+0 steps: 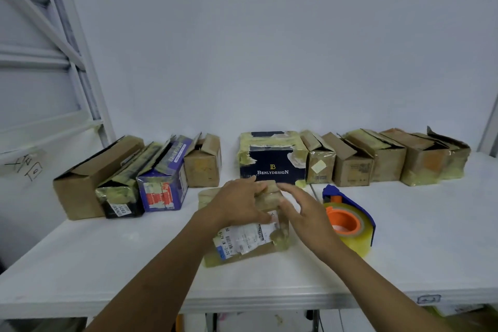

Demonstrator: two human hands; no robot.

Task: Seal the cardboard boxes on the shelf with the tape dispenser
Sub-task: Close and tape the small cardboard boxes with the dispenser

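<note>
Plain white wall (269, 35) behind a white shelf (107, 264), pale metal rack frame (80, 75) at left.

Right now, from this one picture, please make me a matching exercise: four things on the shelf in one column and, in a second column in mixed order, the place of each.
Things
1. tape dispenser
2. Benlydesign box
3. labelled box
4. long brown box

Places
A. far left end of the back row
B. at the front, under the left hand
C. at the front, just right of the right hand
D. middle of the back row

Pairs: 1-C, 2-D, 3-B, 4-A
</note>
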